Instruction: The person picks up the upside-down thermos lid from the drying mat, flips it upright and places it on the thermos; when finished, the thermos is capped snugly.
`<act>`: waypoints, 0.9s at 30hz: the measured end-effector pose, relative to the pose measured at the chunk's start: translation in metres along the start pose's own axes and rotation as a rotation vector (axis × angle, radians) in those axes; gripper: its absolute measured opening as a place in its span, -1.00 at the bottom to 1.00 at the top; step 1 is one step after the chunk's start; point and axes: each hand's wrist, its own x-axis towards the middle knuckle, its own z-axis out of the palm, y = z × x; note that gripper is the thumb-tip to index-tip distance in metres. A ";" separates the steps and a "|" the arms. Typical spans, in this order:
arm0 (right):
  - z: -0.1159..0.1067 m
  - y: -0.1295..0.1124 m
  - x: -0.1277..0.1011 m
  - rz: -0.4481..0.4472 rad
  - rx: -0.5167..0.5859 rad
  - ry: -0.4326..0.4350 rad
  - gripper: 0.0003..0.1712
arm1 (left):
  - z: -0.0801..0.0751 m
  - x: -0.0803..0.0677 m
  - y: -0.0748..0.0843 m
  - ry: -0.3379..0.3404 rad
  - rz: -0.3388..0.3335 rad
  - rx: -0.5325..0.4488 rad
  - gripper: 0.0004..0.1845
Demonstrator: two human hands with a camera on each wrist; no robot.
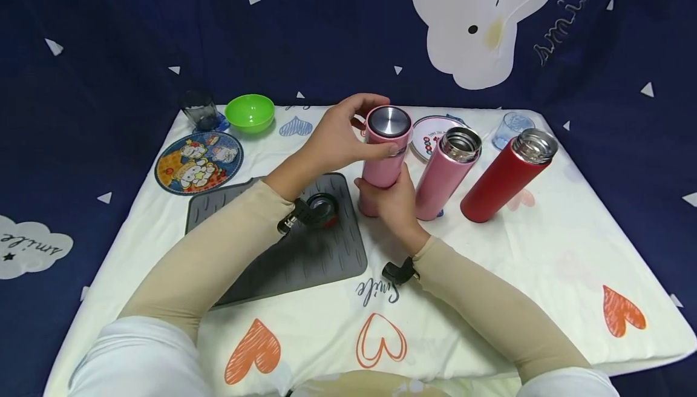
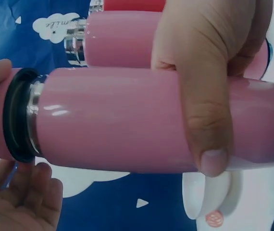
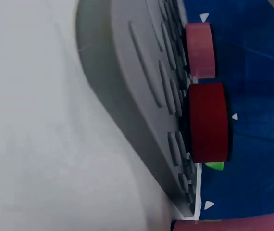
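Observation:
Straight ahead, a pink thermos (image 1: 381, 170) stands upright beside the grey mat. My left hand (image 1: 340, 137) holds its lid (image 1: 388, 122), pink with a steel top, thumb in front and fingers behind. My right hand (image 1: 400, 203) grips the thermos lower down, with the thumb (image 2: 209, 125) across the body. In the left wrist view, a steel neck (image 2: 34, 115) and a dark ring show between lid and body. An uncapped pink thermos (image 1: 443, 176) and an uncapped red thermos (image 1: 503, 179) stand to the right.
On the grey ridged mat (image 1: 305, 264) sit a red lid (image 3: 208, 122) and a pink lid (image 3: 200, 50). A cartoon plate (image 1: 198, 164), green bowl (image 1: 250, 114) and dark glass (image 1: 198, 109) stand at back left. Behind the thermoses are a white plate (image 1: 430, 134) and clear glass (image 1: 512, 127).

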 end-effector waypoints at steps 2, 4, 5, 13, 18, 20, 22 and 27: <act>0.000 0.012 0.005 -0.010 -0.007 0.004 -0.25 | -0.001 0.001 -0.001 -0.006 0.008 -0.002 -0.23; 0.000 0.024 0.010 -0.019 -0.011 0.002 -0.24 | -0.001 0.003 -0.002 -0.007 0.024 0.001 -0.24; 0.000 0.026 0.011 -0.022 -0.014 0.001 -0.24 | 0.000 0.003 -0.003 -0.010 0.028 0.000 -0.25; -0.002 0.031 0.010 -0.021 0.003 -0.014 -0.23 | 0.001 0.005 -0.013 -0.103 0.035 -0.022 -0.28; -0.002 0.030 0.011 -0.023 0.010 -0.018 -0.22 | 0.004 0.007 -0.017 -0.100 -0.002 -0.037 -0.18; -0.002 0.030 0.012 -0.017 0.019 -0.022 -0.22 | 0.005 0.007 -0.017 -0.089 -0.010 -0.053 -0.18; -0.002 0.029 0.012 -0.009 0.017 -0.025 -0.22 | 0.004 0.007 -0.018 -0.085 -0.004 -0.081 -0.21; -0.002 0.030 0.011 0.002 0.019 -0.023 -0.22 | 0.006 0.007 -0.024 -0.078 0.024 -0.108 -0.18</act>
